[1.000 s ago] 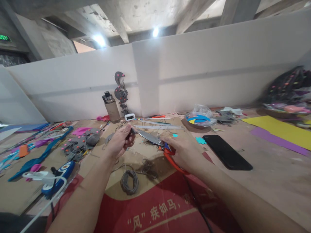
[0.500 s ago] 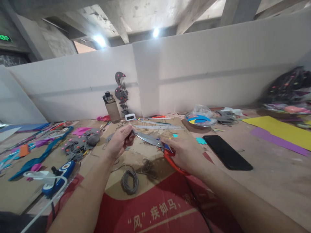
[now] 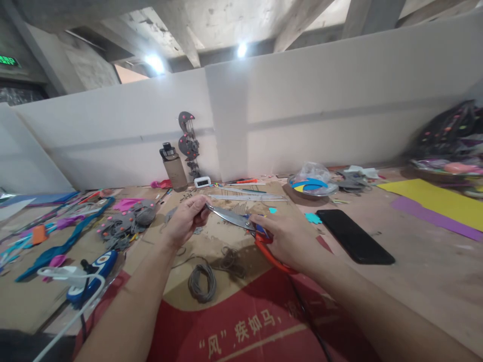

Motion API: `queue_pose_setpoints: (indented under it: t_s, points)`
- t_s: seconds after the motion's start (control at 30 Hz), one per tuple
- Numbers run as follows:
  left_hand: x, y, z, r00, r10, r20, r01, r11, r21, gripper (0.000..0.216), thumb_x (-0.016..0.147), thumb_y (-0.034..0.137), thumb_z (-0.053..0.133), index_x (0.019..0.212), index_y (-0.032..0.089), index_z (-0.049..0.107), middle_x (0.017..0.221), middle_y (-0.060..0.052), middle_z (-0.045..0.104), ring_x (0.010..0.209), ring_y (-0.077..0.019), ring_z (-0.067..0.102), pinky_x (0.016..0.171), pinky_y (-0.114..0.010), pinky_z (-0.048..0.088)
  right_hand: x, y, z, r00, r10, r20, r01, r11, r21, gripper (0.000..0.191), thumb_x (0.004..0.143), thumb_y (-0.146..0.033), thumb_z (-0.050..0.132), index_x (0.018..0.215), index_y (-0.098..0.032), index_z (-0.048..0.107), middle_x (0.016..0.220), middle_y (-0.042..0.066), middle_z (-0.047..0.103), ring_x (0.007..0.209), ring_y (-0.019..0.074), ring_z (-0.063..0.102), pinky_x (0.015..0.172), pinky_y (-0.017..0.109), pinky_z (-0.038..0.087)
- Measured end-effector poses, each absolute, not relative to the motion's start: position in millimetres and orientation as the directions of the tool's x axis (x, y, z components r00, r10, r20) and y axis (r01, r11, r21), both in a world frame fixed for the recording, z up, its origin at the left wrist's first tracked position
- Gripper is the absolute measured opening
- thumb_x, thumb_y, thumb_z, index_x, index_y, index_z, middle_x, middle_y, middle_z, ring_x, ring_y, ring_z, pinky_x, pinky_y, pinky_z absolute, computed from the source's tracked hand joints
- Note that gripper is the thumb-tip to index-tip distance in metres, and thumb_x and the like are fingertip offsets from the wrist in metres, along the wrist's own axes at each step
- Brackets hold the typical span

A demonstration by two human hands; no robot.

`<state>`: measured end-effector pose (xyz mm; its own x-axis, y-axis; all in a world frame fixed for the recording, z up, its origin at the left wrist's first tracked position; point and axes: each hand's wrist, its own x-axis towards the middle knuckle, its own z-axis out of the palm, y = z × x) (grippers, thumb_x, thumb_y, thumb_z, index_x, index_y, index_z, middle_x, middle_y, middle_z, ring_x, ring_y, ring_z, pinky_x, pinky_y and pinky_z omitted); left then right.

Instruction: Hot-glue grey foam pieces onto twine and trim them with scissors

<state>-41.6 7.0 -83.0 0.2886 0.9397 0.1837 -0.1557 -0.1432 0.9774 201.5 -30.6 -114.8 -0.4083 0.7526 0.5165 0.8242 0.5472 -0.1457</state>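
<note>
My right hand point(image 3: 285, 242) grips a pair of scissors point(image 3: 233, 217) by its red-orange handles, the metal blades pointing left. At the blade tips, my left hand point(image 3: 187, 220) is closed in a pinch; whatever its fingers hold is too small or hidden to make out. Below the scissors, a coil of grey cord point(image 3: 202, 283) lies on the printed cardboard sheet point(image 3: 226, 332), beside a looser tangle of the same cord point(image 3: 233, 261). Behind the blades, a clear ruler point(image 3: 247, 198) lies flat on the cardboard.
A black phone point(image 3: 354, 236) lies to the right, near a plastic-wrapped bowl point(image 3: 311, 187). Grey felt pieces with pink dots point(image 3: 128, 223) and a blue power strip point(image 3: 92, 276) are on the left. A bottle point(image 3: 174, 168) stands by the white partition point(image 3: 302, 115).
</note>
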Motion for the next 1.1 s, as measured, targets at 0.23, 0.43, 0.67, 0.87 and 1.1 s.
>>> queue_pose_setpoints:
  t_s: [0.23,0.43,0.67,0.87,1.1]
  points:
    - [-42.4,7.7,-83.5,0.259,0.943,0.207,-0.173,-0.166,0.971,0.032,0.077,0.044,0.060,0.071,0.013,0.060,0.053,0.002,0.040,0.044,-0.0048,0.029,0.041,-0.018,0.019,203.4,-30.0,-114.5,-0.426,0.741,0.519,0.841,0.536,-0.074,0.036,0.078,-0.027,0.052,0.112,-0.024,0.062,0.085,0.007,0.070,0.076,0.0207,0.060,0.062,0.028,0.035]
    - [-42.9,7.5,-82.3,0.254,0.946,0.204,-0.153,-0.169,0.974,0.033,0.075,0.045,0.061,0.072,0.013,0.061,0.053,0.002,0.040,0.044,-0.0044,0.029,0.040,-0.017,0.019,203.9,-30.0,-114.5,-0.432,0.741,0.514,0.838,0.541,-0.076,0.035,0.079,-0.027,0.051,0.111,-0.024,0.063,0.084,0.008,0.070,0.076,0.0210,0.060,0.062,0.028,0.035]
    - [-44.2,8.0,-83.1,0.270,0.939,0.214,-0.100,-0.193,0.976,0.034,0.076,0.047,0.060,0.073,0.013,0.061,0.053,0.003,0.039,0.043,-0.0045,0.028,0.041,-0.019,0.018,201.7,-31.4,-112.4,-0.426,0.736,0.526,0.826,0.553,-0.105,0.034,0.077,-0.023,0.051,0.108,-0.024,0.065,0.088,0.007,0.070,0.076,0.0203,0.060,0.063,0.028,0.036]
    - [-43.2,7.7,-83.2,0.270,0.938,0.216,-0.110,-0.193,0.975,0.034,0.076,0.047,0.060,0.072,0.013,0.060,0.052,0.003,0.038,0.043,-0.0047,0.027,0.041,-0.019,0.019,203.0,-32.3,-112.8,-0.428,0.756,0.496,0.841,0.534,-0.087,0.035,0.078,-0.025,0.051,0.111,-0.024,0.063,0.087,0.007,0.070,0.074,0.0206,0.060,0.060,0.028,0.033]
    - [-43.7,8.9,-84.8,0.277,0.935,0.223,-0.141,-0.190,0.972,0.031,0.079,0.043,0.058,0.074,0.013,0.061,0.053,0.003,0.040,0.044,-0.0046,0.028,0.041,-0.018,0.020,203.8,-30.6,-113.7,-0.439,0.756,0.485,0.853,0.520,-0.039,0.037,0.079,-0.023,0.050,0.114,-0.025,0.060,0.079,0.006,0.069,0.069,0.0204,0.059,0.058,0.028,0.031]
